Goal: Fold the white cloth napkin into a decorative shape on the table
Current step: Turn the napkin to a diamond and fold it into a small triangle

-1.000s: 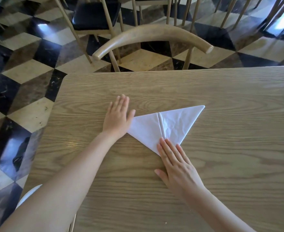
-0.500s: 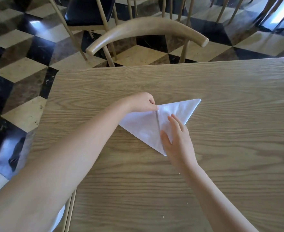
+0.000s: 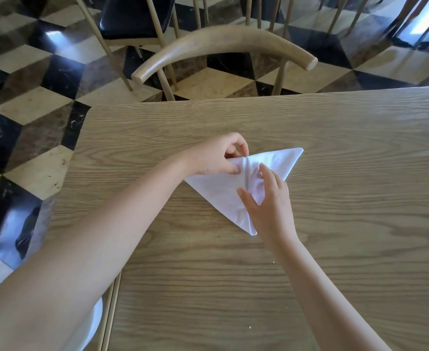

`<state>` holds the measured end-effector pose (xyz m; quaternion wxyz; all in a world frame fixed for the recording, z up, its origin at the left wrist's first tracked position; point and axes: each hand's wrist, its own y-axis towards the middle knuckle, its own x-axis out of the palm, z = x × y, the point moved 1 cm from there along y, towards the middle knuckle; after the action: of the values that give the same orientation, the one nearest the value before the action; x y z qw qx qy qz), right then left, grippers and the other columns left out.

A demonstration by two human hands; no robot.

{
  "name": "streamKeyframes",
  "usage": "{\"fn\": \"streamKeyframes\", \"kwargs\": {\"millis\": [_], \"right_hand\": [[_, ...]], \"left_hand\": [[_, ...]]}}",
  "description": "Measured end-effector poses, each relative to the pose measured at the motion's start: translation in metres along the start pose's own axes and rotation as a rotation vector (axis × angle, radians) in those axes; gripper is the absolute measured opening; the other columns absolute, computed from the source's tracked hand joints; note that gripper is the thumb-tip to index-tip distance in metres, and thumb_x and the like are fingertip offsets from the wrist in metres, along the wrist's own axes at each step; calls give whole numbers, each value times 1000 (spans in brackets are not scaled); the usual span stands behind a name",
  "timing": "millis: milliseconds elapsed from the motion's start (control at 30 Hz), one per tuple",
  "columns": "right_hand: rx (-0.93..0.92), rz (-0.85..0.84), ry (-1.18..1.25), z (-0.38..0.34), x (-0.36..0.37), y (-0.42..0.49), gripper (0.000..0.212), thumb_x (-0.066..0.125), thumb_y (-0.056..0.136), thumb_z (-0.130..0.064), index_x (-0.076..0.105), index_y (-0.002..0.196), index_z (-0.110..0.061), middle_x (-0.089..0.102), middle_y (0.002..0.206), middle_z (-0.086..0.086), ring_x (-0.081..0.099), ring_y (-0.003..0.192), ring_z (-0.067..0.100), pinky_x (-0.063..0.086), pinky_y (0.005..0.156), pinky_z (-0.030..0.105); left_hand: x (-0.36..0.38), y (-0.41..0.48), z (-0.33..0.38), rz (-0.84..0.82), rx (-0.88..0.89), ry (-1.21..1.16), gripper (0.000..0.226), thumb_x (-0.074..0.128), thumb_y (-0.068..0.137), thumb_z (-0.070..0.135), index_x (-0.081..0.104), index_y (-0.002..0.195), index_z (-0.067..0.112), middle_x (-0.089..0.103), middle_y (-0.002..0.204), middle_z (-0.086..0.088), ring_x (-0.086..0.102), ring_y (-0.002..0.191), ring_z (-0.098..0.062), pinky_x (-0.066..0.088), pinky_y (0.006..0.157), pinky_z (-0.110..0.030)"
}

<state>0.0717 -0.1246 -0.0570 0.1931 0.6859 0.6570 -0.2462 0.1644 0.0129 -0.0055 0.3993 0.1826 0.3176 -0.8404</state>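
Observation:
The white cloth napkin (image 3: 218,196) lies folded as a triangle on the wooden table (image 3: 334,224), one point toward me and one to the far right, with a crease down its middle. My left hand (image 3: 216,158) pinches the cloth at the top of that crease with thumb and fingers. My right hand (image 3: 269,201) rests on the napkin's right half, fingers spread and pressing the cloth, which bunches slightly under them. The right half's lower edge is hidden under my right hand.
A wooden chair with a curved backrest (image 3: 223,46) stands at the table's far edge. More chairs (image 3: 135,19) stand behind it on the checkered floor. The table's left edge (image 3: 81,138) is close to my left arm. A white seat (image 3: 94,323) shows beneath my left arm.
My left hand went from lying flat beside the napkin's left corner to pinching the top of the centre crease. My right hand slid up from the near tip onto the right half.

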Motion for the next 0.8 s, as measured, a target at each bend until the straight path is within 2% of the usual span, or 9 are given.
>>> {"fn": "streamKeyframes", "kwargs": {"millis": [100,167,267,433,533,600,667,733,800], "right_hand": [[0,6,5,-3,-1,7,61,62,84,-34,37,136,-14,46,133,0,38,120,18,28,87,21],[-7,15,25,-4,-3,10,60,63,83,-32,39,135,-14,48,129,0,41,118,18,28,86,21],[8,21,67,-5,-5,12,59,64,83,-31,40,135,-15,49,128,-2,43,117,17,30,86,21],[40,28,121,-4,-6,11,55,65,83,-28,43,132,-15,50,126,-2,49,113,16,34,84,22],[47,39,143,-6,-8,10,52,65,83,-26,45,130,-16,53,122,-2,51,108,14,37,84,23],[59,77,213,-9,-13,9,44,65,84,-22,52,125,-17,58,115,-3,55,99,11,44,84,24],[76,114,310,-12,-17,7,36,64,84,-18,57,119,-16,62,109,-4,57,91,4,47,83,17],[83,111,382,-16,-20,7,32,65,83,-17,59,115,-16,64,105,-5,57,88,-1,44,75,6],[77,96,409,-20,-24,9,25,66,82,-18,60,106,-18,65,95,-7,58,84,-2,42,69,4]], "left_hand": [[-1,-1,9,-9,32,10,27,62,81,7,53,102,22,68,88,-14,47,61,-8,40,66,-23],[0,-1,11,-27,35,1,27,62,80,8,54,101,24,69,91,-13,59,76,-20,47,78,-34],[0,-2,12,-43,29,-42,29,63,80,8,56,100,28,68,99,-4,63,93,-16,48,91,-35],[2,0,13,-86,44,-47,40,61,79,1,54,106,30,55,106,0,56,85,-7,47,79,-20],[2,0,16,-99,57,-53,43,57,80,0,53,109,30,53,108,2,57,80,-2,47,79,-22],[1,-1,20,-115,69,-60,43,54,81,-2,52,112,29,52,105,4,57,76,4,47,77,-17],[0,-4,27,-115,105,-75,43,54,83,-3,50,113,26,52,100,5,56,75,5,46,75,-11],[-2,-6,35,-83,163,-67,43,54,82,-4,50,114,24,53,93,6,56,79,1,46,75,-12],[-5,-6,42,-32,213,-7,45,55,82,-4,50,116,25,54,92,6,56,83,-2,46,75,-11]]}}
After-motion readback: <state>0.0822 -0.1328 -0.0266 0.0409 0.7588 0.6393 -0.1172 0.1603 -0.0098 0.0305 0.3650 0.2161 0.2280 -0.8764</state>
